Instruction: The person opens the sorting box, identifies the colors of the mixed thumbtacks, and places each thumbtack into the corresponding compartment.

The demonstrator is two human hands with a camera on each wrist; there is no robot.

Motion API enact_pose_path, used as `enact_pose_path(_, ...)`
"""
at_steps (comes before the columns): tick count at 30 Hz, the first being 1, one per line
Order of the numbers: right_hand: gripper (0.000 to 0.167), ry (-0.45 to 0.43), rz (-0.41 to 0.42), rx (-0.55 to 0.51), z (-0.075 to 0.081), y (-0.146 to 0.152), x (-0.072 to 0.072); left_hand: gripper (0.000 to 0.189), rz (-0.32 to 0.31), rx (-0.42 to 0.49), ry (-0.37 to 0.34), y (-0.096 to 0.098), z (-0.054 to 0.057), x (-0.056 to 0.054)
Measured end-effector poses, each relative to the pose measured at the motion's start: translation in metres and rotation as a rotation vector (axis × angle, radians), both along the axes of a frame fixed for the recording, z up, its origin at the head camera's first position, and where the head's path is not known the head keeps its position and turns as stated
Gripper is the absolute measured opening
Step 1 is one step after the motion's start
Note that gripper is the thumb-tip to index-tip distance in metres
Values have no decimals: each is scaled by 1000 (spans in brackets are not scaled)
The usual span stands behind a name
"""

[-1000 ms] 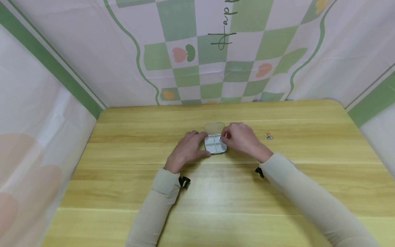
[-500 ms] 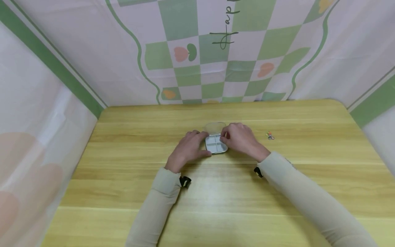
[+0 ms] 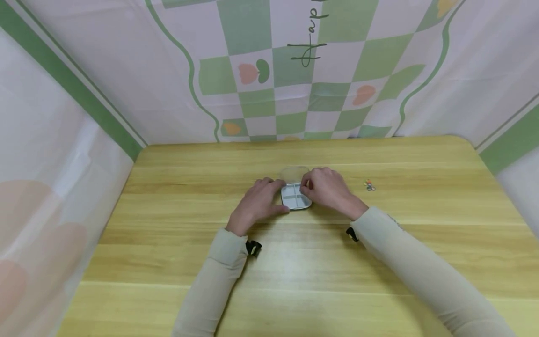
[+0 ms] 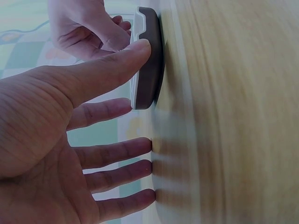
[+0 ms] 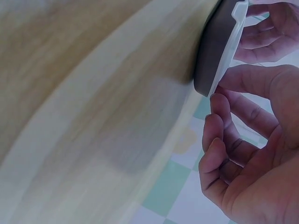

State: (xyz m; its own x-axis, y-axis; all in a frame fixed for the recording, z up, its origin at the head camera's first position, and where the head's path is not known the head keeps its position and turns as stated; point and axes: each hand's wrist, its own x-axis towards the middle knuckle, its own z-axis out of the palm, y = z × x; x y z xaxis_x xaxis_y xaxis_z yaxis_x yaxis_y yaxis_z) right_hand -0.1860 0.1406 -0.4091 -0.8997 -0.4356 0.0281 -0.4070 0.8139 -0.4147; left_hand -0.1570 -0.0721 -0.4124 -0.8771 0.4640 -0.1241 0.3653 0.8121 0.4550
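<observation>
A small pill box (image 3: 296, 202) lies on the table with its clear lid (image 3: 294, 174) folded back. Dividers in a cross split its pale inside, and its outer shell (image 4: 148, 70) looks dark from the side. My left hand (image 3: 258, 202) holds the box at its left side, thumb on the near edge and forefinger at the far one; the other fingers touch the table. My right hand (image 3: 329, 188) has thumb and forefinger brought together over the far right compartment, its remaining fingers (image 5: 214, 154) curled. Its fingertips are partly behind the rim, so whether they pinch something is hidden.
A little cluster of tiny coloured pieces (image 3: 369, 185) lies to the right of my right hand, too small to make out. The wooden table (image 3: 294, 271) ends at a hanging checked cloth (image 3: 290, 93) at the back.
Both hands keep nearly the same place at the pill box. The whole view shifts slightly, and the right forearm shifts a little to the left.
</observation>
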Motion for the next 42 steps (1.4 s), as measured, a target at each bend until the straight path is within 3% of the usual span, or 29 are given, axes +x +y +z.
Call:
enact_pose_path(19,13,-42,-20,4,5,3,0,70,7,7,-11,0,2,0)
enact_pose_path(42,17,30,-57,17,16,49,7,72,28,18,-29,1,2,2)
